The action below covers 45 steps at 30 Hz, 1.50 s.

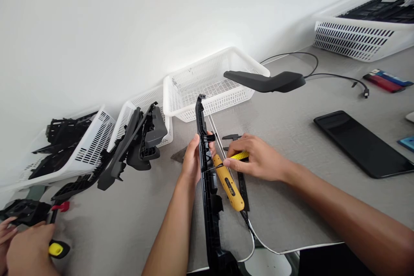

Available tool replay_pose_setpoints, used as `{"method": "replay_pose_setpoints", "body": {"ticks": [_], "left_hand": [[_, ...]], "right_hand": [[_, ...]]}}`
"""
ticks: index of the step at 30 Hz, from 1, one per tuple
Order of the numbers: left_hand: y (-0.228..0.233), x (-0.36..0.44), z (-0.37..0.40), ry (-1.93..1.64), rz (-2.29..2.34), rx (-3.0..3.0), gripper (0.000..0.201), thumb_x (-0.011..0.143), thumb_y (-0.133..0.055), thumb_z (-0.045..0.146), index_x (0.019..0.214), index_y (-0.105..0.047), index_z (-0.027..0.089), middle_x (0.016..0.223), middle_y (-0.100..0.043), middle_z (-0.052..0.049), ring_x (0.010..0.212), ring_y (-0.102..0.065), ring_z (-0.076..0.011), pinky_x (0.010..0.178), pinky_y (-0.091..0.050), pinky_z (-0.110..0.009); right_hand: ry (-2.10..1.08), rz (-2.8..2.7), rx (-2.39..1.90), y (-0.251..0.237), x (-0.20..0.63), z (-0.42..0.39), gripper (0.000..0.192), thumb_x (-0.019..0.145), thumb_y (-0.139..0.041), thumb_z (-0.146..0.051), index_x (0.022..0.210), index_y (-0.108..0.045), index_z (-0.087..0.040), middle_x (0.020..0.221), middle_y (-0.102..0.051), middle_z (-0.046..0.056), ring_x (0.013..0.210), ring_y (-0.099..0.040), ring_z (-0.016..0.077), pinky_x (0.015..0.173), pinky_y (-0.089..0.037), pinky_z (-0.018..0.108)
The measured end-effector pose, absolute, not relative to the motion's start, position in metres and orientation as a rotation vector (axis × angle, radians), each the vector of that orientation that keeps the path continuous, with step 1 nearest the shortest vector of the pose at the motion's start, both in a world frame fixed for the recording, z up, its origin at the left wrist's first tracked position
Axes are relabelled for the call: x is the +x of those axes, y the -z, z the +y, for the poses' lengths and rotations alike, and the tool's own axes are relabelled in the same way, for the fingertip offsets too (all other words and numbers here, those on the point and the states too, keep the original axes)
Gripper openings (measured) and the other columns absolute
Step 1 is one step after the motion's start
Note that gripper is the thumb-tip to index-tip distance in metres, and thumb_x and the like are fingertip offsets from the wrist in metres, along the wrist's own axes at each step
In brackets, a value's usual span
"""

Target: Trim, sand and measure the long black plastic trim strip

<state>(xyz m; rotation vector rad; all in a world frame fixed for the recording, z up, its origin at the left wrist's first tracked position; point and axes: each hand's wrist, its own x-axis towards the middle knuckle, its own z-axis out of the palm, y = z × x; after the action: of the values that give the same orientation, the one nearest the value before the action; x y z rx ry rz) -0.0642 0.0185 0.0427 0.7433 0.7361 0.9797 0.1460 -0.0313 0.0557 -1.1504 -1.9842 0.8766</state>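
A long black plastic trim piece [207, 194] stands lengthwise before me, its ribbed side showing. My left hand [193, 159] grips it around its upper middle, with some fingers hidden behind it. My right hand [255, 159] pinches a slim tool with a yellow ribbed handle [239, 156], which looks like a deburring tool. Its thin dark shaft reaches left to the trim piece's edge; whether the tip touches is unclear. Beneath the tool lies a yellow corded power tool [230, 185] on the table. Black calipers [243, 187] lie partly hidden under it and my right hand.
A white basket [210, 105] stands behind, with a dark grey curved trim piece [268, 82] across its corner. More baskets with black parts stand left [93, 138] and far right [352, 39]. A black phone [362, 142] lies right. Another person's hands [30, 246] work lower left.
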Motion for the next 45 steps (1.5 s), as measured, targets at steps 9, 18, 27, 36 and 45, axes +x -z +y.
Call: {"method": "replay_pose_setpoints", "body": {"ticks": [9,18,27,36,45], "left_hand": [[-0.042,-0.064,0.018,-0.980,0.686,0.748,0.042,0.092,-0.081,0.057,0.105,-0.076,0.018,0.075,-0.061,0.000,0.060,-0.052,-0.0121,0.056,-0.047,-0.023],[-0.043,-0.062,0.020,-0.996,0.705,0.741,0.050,0.092,-0.079,0.064,0.113,-0.077,0.019,0.072,-0.059,0.001,0.053,-0.047,-0.0102,0.048,-0.041,-0.021],[-0.044,-0.059,0.019,-1.052,0.764,0.734,0.068,0.091,-0.076,0.075,0.135,-0.074,0.023,0.073,-0.065,0.002,0.052,-0.054,-0.0120,0.047,-0.046,-0.023],[-0.044,-0.059,0.017,-1.053,0.766,0.733,0.066,0.091,-0.079,0.071,0.134,-0.075,0.021,0.072,-0.068,0.001,0.051,-0.054,-0.0099,0.047,-0.045,-0.021],[-0.045,-0.058,0.016,-0.939,0.741,0.906,0.071,0.094,-0.064,0.082,0.120,-0.076,0.017,0.065,-0.065,-0.001,0.049,-0.051,-0.0121,0.047,-0.042,-0.022]], "right_hand": [[-0.896,-2.007,-1.137,-0.055,0.147,-0.031,0.049,0.107,-0.062,-0.060,0.081,-0.074,-0.021,0.075,-0.072,0.003,0.069,-0.063,0.0193,0.079,-0.045,0.037],[-0.886,-1.965,-1.218,-0.055,0.145,-0.030,0.045,0.105,-0.063,-0.060,0.083,-0.071,-0.021,0.078,-0.074,0.004,0.069,-0.061,0.0190,0.076,-0.043,0.036],[-0.801,-1.740,-1.382,-0.056,0.147,-0.029,0.045,0.104,-0.062,-0.062,0.086,-0.066,-0.022,0.081,-0.074,0.005,0.069,-0.061,0.0199,0.066,-0.041,0.034],[-0.665,-1.633,-1.539,-0.048,0.147,-0.026,0.039,0.103,-0.067,-0.060,0.089,-0.064,-0.024,0.088,-0.076,0.007,0.077,-0.067,0.0250,0.068,-0.045,0.038],[-0.603,-1.476,-1.615,-0.045,0.149,-0.024,0.046,0.104,-0.060,-0.070,0.092,-0.059,-0.025,0.086,-0.071,0.007,0.078,-0.065,0.0269,0.066,-0.042,0.037]]}}
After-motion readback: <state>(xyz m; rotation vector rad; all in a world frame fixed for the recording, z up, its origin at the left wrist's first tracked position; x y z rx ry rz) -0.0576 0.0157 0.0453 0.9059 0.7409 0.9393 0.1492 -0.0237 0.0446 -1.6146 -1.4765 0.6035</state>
